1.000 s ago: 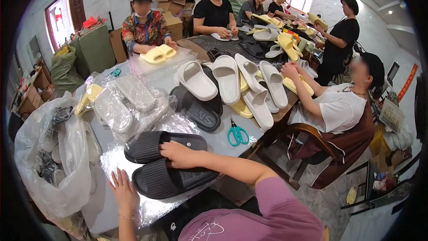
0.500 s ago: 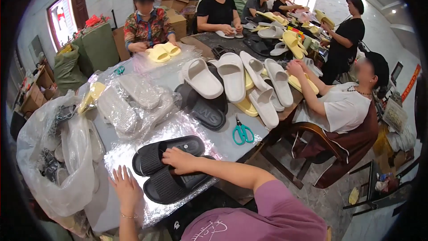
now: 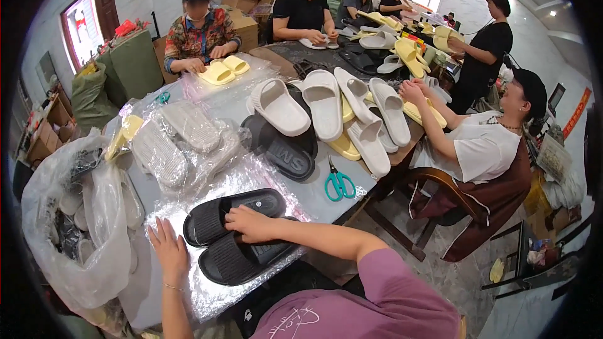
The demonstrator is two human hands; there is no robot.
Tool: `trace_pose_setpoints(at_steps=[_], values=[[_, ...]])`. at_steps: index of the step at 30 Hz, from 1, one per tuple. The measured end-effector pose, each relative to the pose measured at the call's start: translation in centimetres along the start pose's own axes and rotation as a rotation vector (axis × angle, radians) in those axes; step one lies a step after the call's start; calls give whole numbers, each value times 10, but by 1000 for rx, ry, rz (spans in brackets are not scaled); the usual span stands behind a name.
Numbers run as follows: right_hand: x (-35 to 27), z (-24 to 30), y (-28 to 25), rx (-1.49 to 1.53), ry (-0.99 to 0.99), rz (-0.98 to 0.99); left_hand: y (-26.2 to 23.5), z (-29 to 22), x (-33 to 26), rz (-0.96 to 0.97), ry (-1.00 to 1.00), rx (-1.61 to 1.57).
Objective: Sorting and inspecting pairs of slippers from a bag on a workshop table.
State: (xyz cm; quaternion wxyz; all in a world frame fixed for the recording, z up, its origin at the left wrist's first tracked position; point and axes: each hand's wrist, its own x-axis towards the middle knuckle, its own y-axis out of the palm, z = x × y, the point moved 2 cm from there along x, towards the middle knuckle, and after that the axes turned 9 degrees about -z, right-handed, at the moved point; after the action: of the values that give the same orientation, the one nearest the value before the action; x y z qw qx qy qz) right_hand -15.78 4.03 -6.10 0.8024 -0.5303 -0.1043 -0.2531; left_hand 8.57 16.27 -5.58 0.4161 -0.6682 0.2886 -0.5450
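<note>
A pair of black slide slippers (image 3: 244,238) lies side by side on a sheet of shiny clear plastic film (image 3: 201,295) in front of me. My right hand (image 3: 250,223) reaches across from the right, its fingers curled over the inner edges where the two slippers meet. To their left, my left hand (image 3: 168,248) rests on the film with its fingers stretched out, holding nothing. The right hand hides part of both slippers.
Teal-handled scissors (image 3: 339,183) lie right of the film. Beyond are black slippers (image 3: 286,150), piled white slippers (image 3: 323,105) and bagged grey slippers (image 3: 188,127). A large plastic bag of slippers (image 3: 94,263) stands left. A seated co-worker (image 3: 483,150) is at right; several others sit or stand farther back.
My left hand has shifted slightly left and up on the film. The right hand keeps its hold on the black slippers. The whole view has shifted slightly.
</note>
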Motion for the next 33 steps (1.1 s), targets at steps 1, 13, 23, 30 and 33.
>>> trace_pose_setpoints(at_steps=[1,13,23,30,33], values=[[1,-2,0,-20,-16,13,5,5,2,3,0,0],[6,12,-21,-111,-73,-9,27,79,56,-55,-244,-300],[-4,-8,-9,-66,21,4,35,106,78,72,-448,-893],[0,-8,-5,-74,38,-45,11,70,65,-285,-71,-236],[-5,-8,-14,-54,101,2,-37,-8,33,-45,72,-377]])
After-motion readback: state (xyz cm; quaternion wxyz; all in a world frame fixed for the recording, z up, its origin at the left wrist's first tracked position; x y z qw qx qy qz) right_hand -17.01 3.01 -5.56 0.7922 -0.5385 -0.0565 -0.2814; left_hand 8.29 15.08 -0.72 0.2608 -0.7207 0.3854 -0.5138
